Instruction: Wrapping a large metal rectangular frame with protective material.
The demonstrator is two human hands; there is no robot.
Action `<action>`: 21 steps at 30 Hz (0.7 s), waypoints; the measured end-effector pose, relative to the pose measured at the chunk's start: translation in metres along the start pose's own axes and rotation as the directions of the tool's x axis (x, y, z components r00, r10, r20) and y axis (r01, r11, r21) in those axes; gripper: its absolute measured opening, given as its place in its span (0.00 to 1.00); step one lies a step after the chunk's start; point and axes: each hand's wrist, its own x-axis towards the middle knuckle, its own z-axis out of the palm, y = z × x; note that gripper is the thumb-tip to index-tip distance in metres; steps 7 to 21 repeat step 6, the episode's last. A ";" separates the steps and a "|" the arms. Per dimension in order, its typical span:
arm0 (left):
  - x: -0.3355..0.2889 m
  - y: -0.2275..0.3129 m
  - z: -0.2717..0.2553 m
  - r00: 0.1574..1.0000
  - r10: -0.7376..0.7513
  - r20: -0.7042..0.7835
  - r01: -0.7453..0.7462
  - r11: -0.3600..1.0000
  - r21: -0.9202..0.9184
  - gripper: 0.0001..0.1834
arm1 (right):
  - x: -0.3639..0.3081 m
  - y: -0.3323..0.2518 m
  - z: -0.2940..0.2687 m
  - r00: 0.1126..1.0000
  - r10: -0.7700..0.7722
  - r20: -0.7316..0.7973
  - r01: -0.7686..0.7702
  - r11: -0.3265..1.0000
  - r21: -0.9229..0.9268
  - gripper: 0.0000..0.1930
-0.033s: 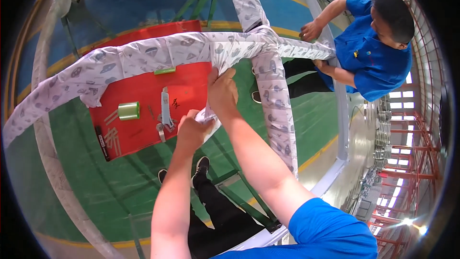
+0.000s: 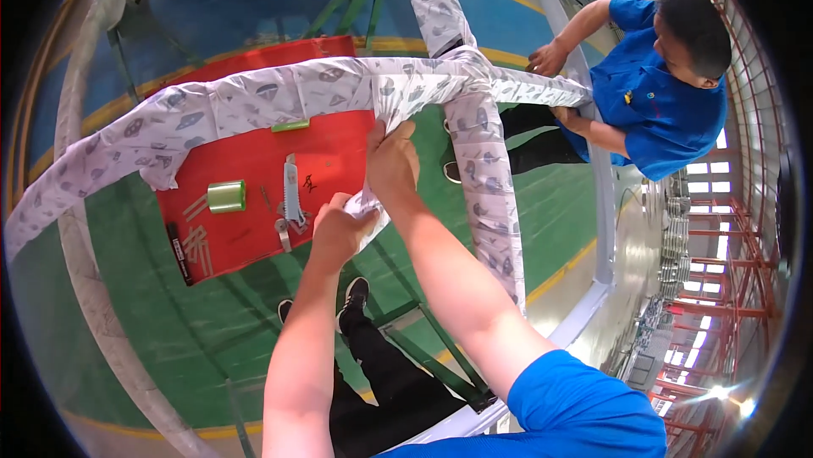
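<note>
A curved frame beam [image 2: 254, 96] wrapped in white cloth-like material with a grey-blue print crosses in front of me. From its underside a loose strip [image 2: 405, 92] of the same material runs down, gathered and creased, to my hands. Close below the beam, my right hand [image 2: 394, 162] is closed around the strip. Lower and to the left, my left hand [image 2: 339, 234] grips a bunched or rolled end of it; the fingers partly hide its shape. An upright wrapped post [image 2: 487, 179] joins the beam just right of my hands.
Beneath the beam, a red board [image 2: 339, 140] carries a green-tinted tape roll [image 2: 227, 196], a pale toothed tool [image 2: 291, 191] and small metal pieces [image 2: 197, 248]. A co-worker [image 2: 656, 85] in blue stands at right, hands near the frame. Green trestle legs [image 2: 436, 356] stand near my feet.
</note>
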 end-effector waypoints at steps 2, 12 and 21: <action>0.013 0.004 0.005 0.999 -0.039 0.027 0.036 0.993 0.115 0.31 | 0.009 0.011 0.014 0.995 -0.095 -0.034 0.092 0.994 -0.065 0.29; 0.025 0.021 0.015 0.999 0.006 -0.037 0.003 0.970 0.244 0.31 | 0.031 0.033 0.018 0.986 -0.104 0.130 0.094 0.992 0.083 0.35; 0.025 0.021 0.015 0.999 0.006 -0.037 0.003 0.970 0.244 0.31 | 0.031 0.033 0.018 0.986 -0.104 0.130 0.094 0.992 0.083 0.35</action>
